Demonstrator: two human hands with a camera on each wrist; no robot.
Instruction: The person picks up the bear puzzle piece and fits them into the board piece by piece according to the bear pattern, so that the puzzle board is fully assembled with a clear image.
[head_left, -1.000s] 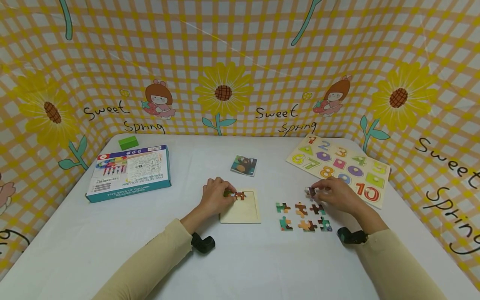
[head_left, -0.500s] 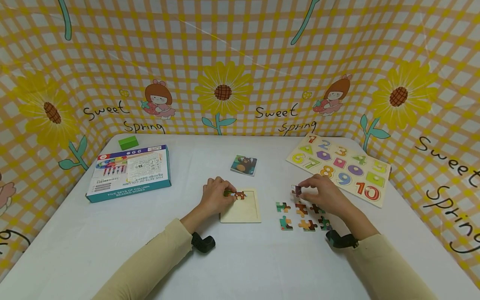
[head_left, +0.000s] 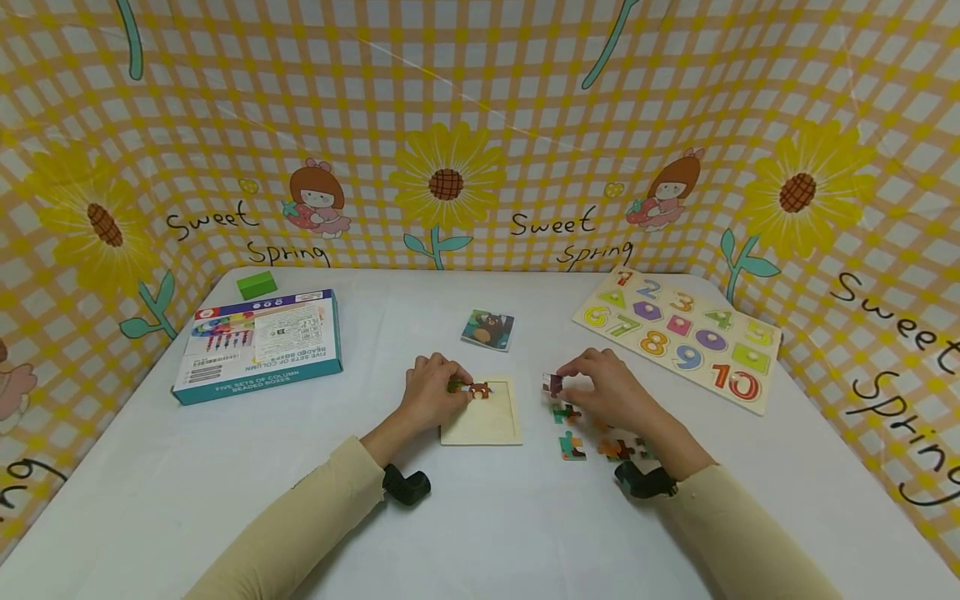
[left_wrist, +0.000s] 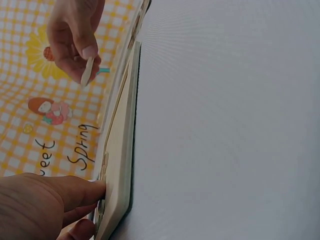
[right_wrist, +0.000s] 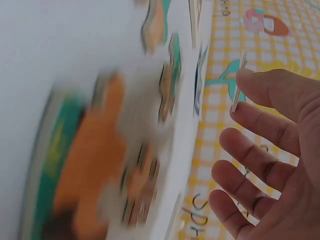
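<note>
A square wooden tray (head_left: 480,429) lies in the middle, with a brown bear-face piece (head_left: 480,391) in its upper part. My left hand (head_left: 435,393) is at the tray's upper left, its thumb and fingers on a green piece (head_left: 455,387) beside the bear face. Between thumb and index finger my right hand (head_left: 611,392) pinches a dark puzzle piece (head_left: 552,384), raised right of the tray; the right wrist view shows this piece (right_wrist: 239,82) edge-on, other fingers spread. Below that hand lie several loose pieces (head_left: 572,447), some partly hidden by it.
A bear picture tile (head_left: 488,330) lies behind the tray. At the back right is a wooden number board (head_left: 678,333). On the left are a teal-edged box (head_left: 258,346) and a green block (head_left: 257,286). A patterned cloth surrounds the table's back and sides.
My right hand has moved left with the dark piece, from above the right of the loose pieces toward the tray. My left hand has stayed in place.
</note>
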